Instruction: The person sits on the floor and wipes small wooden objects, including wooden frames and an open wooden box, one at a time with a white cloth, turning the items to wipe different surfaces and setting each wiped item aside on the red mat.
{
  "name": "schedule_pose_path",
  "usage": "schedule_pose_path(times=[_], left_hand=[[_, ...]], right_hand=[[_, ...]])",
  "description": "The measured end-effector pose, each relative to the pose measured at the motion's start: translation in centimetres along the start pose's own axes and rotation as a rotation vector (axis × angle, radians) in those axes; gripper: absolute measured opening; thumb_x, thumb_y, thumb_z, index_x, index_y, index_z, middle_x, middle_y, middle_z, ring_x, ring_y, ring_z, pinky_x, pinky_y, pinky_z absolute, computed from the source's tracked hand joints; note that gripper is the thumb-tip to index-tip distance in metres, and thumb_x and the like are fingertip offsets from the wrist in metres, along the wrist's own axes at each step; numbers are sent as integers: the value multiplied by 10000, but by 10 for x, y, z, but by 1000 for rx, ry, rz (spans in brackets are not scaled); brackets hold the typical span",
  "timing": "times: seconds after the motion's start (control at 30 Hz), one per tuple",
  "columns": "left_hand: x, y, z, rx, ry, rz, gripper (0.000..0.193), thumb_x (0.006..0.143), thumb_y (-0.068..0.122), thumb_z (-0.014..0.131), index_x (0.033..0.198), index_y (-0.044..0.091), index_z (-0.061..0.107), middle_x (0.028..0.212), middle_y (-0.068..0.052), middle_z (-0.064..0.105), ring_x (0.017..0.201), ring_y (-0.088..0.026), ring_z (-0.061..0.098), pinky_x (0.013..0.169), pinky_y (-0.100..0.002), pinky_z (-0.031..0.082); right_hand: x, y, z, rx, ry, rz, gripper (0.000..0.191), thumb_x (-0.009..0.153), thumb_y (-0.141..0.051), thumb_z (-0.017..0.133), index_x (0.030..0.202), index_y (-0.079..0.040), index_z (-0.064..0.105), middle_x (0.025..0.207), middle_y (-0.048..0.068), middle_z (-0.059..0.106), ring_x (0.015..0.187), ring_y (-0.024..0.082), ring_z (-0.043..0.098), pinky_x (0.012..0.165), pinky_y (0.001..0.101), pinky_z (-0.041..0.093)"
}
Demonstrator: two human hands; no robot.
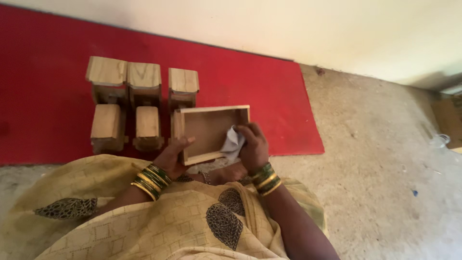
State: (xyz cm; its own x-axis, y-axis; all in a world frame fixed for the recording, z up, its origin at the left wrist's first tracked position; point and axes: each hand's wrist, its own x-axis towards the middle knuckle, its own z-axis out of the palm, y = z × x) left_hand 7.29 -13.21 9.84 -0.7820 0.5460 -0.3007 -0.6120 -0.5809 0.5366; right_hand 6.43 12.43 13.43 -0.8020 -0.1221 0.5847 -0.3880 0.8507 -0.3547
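A shallow open wooden box (207,126) is held tilted over my lap, its hollow side facing up. My left hand (172,156) grips its near left corner, thumb on the rim. My right hand (252,147) pinches a small folded grey-white sheet (233,144), like sandpaper or cloth, and presses it against the inside of the box at its right end. Green and gold bangles ring both wrists.
Several wooden pieces (126,108) with flat tops stand in rows on a red mat (269,91) just beyond the box. A concrete floor (385,168) spreads to the right, a pale wall (288,24) behind. A cardboard box (448,118) and clear cup (439,140) sit far right.
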Motion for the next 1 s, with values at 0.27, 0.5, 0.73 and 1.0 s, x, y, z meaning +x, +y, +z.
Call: schedule_pose_path(times=[0.27,0.5,0.73,1.0], left_hand=[[8,-10,4,99,-15,-126,578,787,398,769,1237,154,500,1204,-96,604,1126,-295,651,936,-524,603],[11,-20,-8,51,-2,-69,481,790,324,742,1183,108,569,1142,-99,656,1085,-285,680,882,-539,611],[12,-25,-18,4,-62,-83,462,825,326,751,1177,78,582,1112,-97,666,1092,-287,668,911,-526,603],[3,-14,3,88,-27,-168,542,802,434,692,1253,150,596,1181,-85,693,1158,-293,652,922,-538,588]], right_hand=[[-17,-31,39,-495,-309,-507,471,640,-236,712,1110,-202,715,1308,74,684,1157,260,687,887,432,621],[-4,-11,19,-218,-330,-255,380,962,-156,649,1341,-138,649,1414,93,648,1377,282,520,1148,473,425],[-9,-16,9,-334,-286,-35,460,914,-150,644,1367,-73,615,1391,165,620,1327,331,557,1123,504,442],[-14,-61,12,1,-502,-298,528,864,-156,659,1382,-93,577,1480,141,552,1351,351,568,1057,491,520]])
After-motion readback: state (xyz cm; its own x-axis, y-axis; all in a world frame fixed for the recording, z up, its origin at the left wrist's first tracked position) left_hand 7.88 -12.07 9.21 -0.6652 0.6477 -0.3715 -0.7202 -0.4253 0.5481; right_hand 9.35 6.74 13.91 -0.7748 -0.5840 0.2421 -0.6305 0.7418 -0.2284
